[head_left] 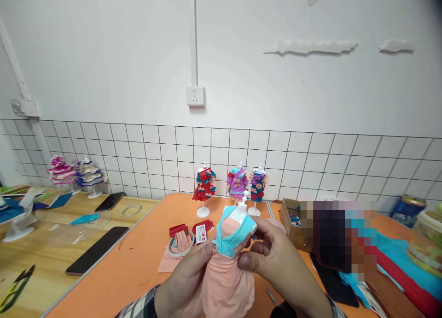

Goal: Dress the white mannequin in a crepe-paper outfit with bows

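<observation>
Between my hands is a small white dress form (pixel 237 216) in a peach dress (pixel 228 288), with a light blue band (pixel 230 240) crossed over the chest. My left hand (pixel 184 277) grips the doll-sized form at its left side, thumb near the blue band. At its right side my right hand (pixel 276 265) pinches at the shoulder and waist, the thumb pressed on the peach cloth. What the right fingertips pinch behind the blue band is partly hidden. Below the right hand lies a dark-handled tool (pixel 283 310), cut off by the frame edge.
Miniature dressed forms stand at the back, one in red (pixel 204 189), one in purple (pixel 238 184). A ring (pixel 181 244) lies on peach cloth left of my hands. At right are a cardboard box (pixel 290 223) and folded blue cloth (pixel 397 249); at left, a black phone (pixel 97 250) and snips (pixel 16 288).
</observation>
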Available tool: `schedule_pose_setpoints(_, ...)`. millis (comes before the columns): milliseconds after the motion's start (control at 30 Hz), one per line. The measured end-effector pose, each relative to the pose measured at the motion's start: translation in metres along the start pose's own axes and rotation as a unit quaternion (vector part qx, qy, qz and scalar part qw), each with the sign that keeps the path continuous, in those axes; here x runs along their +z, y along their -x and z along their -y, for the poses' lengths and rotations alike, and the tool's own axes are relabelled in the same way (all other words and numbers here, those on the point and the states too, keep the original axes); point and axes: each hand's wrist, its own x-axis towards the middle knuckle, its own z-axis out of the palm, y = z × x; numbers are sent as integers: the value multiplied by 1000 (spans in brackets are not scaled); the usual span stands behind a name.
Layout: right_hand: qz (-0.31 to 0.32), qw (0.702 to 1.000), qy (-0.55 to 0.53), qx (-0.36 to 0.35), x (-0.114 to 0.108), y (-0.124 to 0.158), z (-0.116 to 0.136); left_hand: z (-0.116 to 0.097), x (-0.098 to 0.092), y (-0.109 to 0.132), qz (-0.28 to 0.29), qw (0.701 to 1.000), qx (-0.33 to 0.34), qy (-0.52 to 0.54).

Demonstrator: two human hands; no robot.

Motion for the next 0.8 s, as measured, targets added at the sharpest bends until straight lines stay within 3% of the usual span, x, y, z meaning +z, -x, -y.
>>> schedule_pose_setpoints(133,42,998,50,-13,1,4,2,8,-3,2,-40,991,-125,-11)
schedule_pose_setpoints(233,41,997,65,33,6,6,0,16,-7,2,-72,982,-173,-31)
schedule_pose_setpoints(333,7,995,51,84,10,6,-6,15,-7,-1,-97,982,-150,-65)
schedule_pose_setpoints(467,-67,997,41,25,8,-1,-9,-3,-6,0,-87,977,-34,-190)
schedule_pose_setpoints(533,-80,996,46,-11,6,-4,-9,-14,-5,4,-57,948,13,-314)
schedule_pose_setpoints(600,-87,996,34,-13,4,-6,-11,-23,-1,8,-28,910,16,-414)
schedule_pose_setpoints(800,-97,995,-13,-9,4,-7,-25,-48,8,15,54,838,-20,-542)
